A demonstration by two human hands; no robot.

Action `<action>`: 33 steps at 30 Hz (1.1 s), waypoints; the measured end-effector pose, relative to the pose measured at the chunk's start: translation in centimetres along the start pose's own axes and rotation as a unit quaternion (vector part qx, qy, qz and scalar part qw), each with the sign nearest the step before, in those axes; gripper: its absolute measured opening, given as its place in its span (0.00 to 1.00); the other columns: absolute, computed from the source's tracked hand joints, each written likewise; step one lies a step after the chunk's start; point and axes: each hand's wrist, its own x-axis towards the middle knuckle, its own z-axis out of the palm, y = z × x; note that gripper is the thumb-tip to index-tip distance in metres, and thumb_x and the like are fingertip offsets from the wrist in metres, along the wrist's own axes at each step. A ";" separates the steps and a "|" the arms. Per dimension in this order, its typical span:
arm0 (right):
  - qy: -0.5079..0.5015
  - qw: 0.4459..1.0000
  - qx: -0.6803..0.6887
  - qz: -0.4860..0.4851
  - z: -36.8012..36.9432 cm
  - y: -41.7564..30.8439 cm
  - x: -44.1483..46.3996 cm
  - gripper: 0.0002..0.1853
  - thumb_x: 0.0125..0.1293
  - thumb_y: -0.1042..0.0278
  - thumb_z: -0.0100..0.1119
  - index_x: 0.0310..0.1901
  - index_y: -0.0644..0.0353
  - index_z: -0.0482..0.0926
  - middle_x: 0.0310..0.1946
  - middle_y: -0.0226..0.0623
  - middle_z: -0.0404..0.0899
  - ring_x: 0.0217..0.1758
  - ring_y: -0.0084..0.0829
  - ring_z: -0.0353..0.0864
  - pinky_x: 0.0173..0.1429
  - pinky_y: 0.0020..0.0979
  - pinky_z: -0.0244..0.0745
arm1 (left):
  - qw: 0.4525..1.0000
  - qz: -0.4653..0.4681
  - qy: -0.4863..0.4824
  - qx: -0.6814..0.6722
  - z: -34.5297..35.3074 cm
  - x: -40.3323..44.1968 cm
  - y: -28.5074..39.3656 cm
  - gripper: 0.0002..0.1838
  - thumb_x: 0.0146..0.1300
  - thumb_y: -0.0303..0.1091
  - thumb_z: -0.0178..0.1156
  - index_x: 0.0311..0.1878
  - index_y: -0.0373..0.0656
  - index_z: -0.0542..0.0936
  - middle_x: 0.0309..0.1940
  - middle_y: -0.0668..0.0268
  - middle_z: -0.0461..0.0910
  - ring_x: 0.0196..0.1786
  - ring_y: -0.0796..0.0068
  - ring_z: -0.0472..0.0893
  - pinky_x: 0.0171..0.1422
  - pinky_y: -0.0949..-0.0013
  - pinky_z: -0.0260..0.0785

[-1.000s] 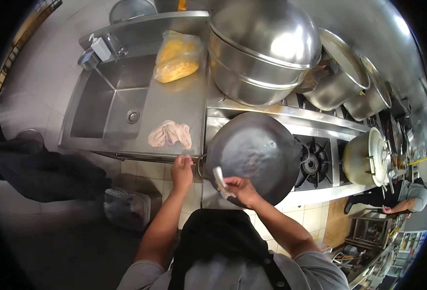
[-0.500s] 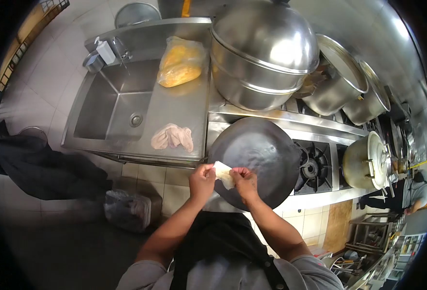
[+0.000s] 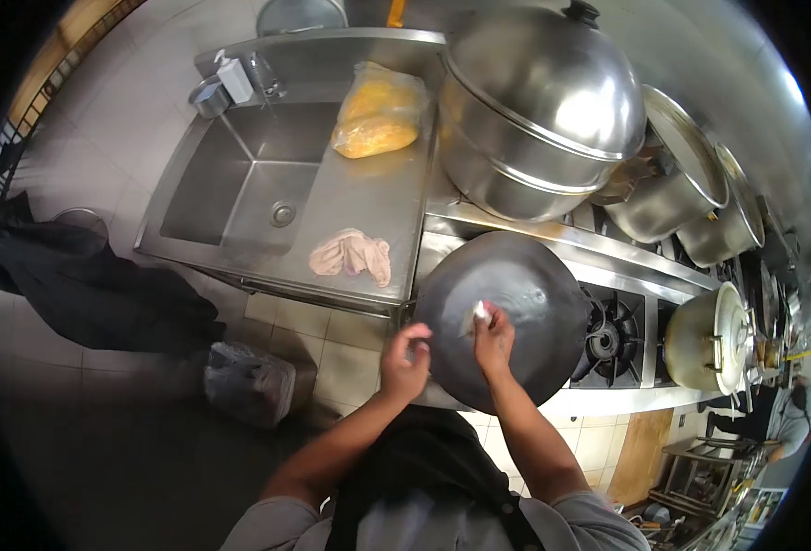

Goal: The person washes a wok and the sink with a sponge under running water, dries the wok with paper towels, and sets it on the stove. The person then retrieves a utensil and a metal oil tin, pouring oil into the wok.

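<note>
In the head view, my right hand (image 3: 493, 343) pinches a crumpled whitish piece (image 3: 476, 317), possibly paper or thin cloth. It is over the large dark wok (image 3: 525, 376), but whether it touches the metal I cannot tell. My left hand (image 3: 405, 365) is at the wok's left edge, its fingers loosely curled with a gap between them and nothing visible in it. The wok stands on the stove, and its inner surface is shiny.
Left of the stove is a steel sink (image 3: 231, 197), with a pinkish cloth (image 3: 352, 257) and a bag of yellow food (image 3: 378, 115) on its counter. A big lidded steamer (image 3: 538, 101), a burner (image 3: 610, 339) and a lidded pot (image 3: 699, 335) are nearby. A person (image 3: 791, 418) is at far right.
The left hand has let go of the whitish piece and moved away from it. My right hand has carried the piece rightward over the wok. The whole view has shifted a little.
</note>
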 end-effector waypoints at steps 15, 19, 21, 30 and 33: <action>-0.131 0.972 0.067 -0.185 4.4 1.1 -1.8 0.09 0.58 0.77 0.57 0.41 0.61 0.79 0.31 0.35 0.79 0.34 0.27 0.75 0.41 0.28 0.71 | 0.981 -0.003 0.098 0.168 -2.3 1.9 -1.5 0.15 0.57 0.28 0.61 0.49 0.39 0.77 0.44 0.57 0.77 0.47 0.63 0.78 0.52 0.65 0.71; -0.213 0.967 0.081 -0.110 2.6 -6.6 -5.7 0.14 0.59 0.68 0.63 0.47 0.59 0.78 0.44 0.39 0.79 0.47 0.29 0.75 0.48 0.27 0.69 | 0.984 -0.128 -0.053 -0.109 -3.3 1.7 2.2 0.20 0.66 0.36 0.57 0.58 0.40 0.69 0.44 0.64 0.74 0.42 0.73 0.76 0.47 0.71 0.71; -0.229 0.939 0.047 -0.251 2.1 -11.8 -7.0 0.18 0.58 0.66 0.64 0.50 0.59 0.77 0.53 0.38 0.75 0.56 0.30 0.72 0.52 0.28 0.67 | 0.973 -0.104 0.071 -0.192 -4.5 1.9 1.1 0.18 0.66 0.37 0.56 0.56 0.41 0.69 0.42 0.64 0.74 0.40 0.76 0.76 0.44 0.72 0.71; -0.027 0.993 -0.007 -0.114 -14.4 -4.9 -8.4 0.19 0.60 0.64 0.64 0.51 0.62 0.75 0.50 0.36 0.74 0.47 0.27 0.74 0.47 0.27 0.70 | 0.706 -0.473 0.524 0.054 -28.4 -6.8 -22.9 0.42 0.57 0.55 0.60 0.66 0.35 0.59 0.59 0.48 0.67 0.59 0.56 0.71 0.62 0.50 0.64; 0.077 0.995 -0.067 -0.018 -21.4 1.7 -12.0 0.16 0.64 0.69 0.58 0.52 0.63 0.75 0.39 0.32 0.78 0.41 0.23 0.76 0.41 0.24 0.73 | 0.836 -0.539 0.029 0.096 -37.9 -12.0 -31.8 0.34 0.64 0.57 0.50 0.65 0.41 0.64 0.55 0.54 0.72 0.56 0.59 0.73 0.55 0.53 0.66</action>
